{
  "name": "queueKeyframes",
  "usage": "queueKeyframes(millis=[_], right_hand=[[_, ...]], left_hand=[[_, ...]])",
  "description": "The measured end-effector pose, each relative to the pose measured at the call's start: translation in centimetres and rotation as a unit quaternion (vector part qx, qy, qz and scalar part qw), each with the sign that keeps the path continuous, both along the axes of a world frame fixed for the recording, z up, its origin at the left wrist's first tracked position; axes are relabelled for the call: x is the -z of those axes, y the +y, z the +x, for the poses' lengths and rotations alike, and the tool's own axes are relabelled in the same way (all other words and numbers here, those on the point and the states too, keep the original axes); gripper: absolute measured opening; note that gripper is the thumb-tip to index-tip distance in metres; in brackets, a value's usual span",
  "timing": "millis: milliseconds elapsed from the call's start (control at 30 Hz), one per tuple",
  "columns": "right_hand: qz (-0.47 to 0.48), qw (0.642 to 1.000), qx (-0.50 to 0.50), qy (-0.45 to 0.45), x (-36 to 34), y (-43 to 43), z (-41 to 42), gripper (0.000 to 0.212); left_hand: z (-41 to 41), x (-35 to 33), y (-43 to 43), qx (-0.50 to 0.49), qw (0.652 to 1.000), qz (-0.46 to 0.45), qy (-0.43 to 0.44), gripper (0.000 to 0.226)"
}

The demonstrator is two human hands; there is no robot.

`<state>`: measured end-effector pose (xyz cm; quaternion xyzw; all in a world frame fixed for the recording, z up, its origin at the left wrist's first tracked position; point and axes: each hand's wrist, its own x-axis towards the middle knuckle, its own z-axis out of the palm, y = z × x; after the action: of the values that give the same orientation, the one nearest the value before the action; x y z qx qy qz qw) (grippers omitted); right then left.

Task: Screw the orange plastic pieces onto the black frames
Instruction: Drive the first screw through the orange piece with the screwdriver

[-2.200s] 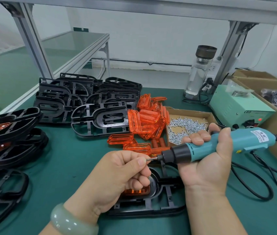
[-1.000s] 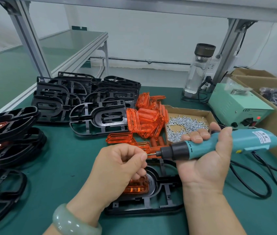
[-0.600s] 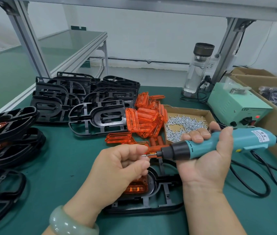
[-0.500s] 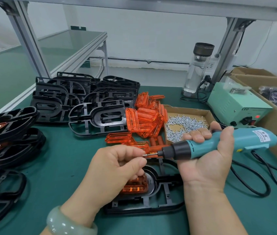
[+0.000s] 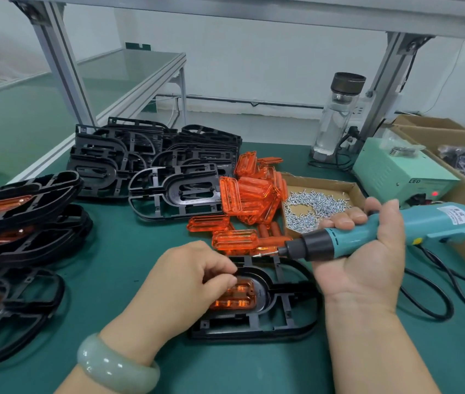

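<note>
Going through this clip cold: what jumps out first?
The bright heap of orange pieces mid-table, lying between stacked black frames and a box of screws. Next is the teal screwdriver gripped in the right hand, its bit over the near frame, where the left hand rests on a seated orange piece.

Green power box [image 5: 390, 169] carried "LED" on its front. White label [image 5: 456, 218] on the electric screwdriver [image 5: 367, 237] had print, too small to read.
</note>
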<state>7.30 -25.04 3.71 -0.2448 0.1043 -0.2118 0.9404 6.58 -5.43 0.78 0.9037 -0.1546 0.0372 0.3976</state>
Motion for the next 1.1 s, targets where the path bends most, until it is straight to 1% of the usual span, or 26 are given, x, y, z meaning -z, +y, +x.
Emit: queueKeyframes(millis=[67,133,267,433,567,733,867,1000,1100], right_hand=[[-0.023,0.999,0.029,-0.006,-0.4,-0.3,-0.2,0.014],[-0.047,0.998,0.040,-0.006,-0.5,-0.4,-0.4,0.016],[-0.090,0.995,0.048,0.004,0.0,-0.9,-0.6,0.018],[-0.156,0.987,0.027,0.007,0.2,-0.7,0.2,0.016],[-0.203,0.979,0.019,-0.017,-0.1,0.2,0.6,0.017],[-0.224,0.974,-0.005,-0.035,-0.4,1.2,0.8,0.015],[-0.248,0.968,-0.005,-0.037,-0.2,1.6,1.0,0.019],[-0.279,0.959,-0.005,-0.044,0.0,1.8,1.0,0.010],[-0.282,0.958,-0.008,-0.047,0.0,1.7,1.0,0.010]], left_hand=[[0.0,0.2,-0.1,0.026,0.997,0.075,-0.013,0.005],[-0.1,0.3,-0.6,0.041,0.991,0.125,-0.028,0.009],[-0.4,0.2,-0.9,0.032,0.982,0.186,-0.023,0.017],[-0.4,0.2,-1.3,0.024,0.979,0.201,-0.012,0.018],[-0.3,0.4,-1.1,0.023,0.983,0.184,0.002,0.015],[-0.2,0.7,-1.0,0.029,0.989,0.145,0.008,0.011],[-0.1,0.9,-0.9,0.030,0.991,0.131,0.001,0.011],[0.0,1.1,-1.0,0.028,0.992,0.123,-0.004,0.011],[-0.1,1.1,-1.0,0.027,0.992,0.122,-0.009,0.011]])
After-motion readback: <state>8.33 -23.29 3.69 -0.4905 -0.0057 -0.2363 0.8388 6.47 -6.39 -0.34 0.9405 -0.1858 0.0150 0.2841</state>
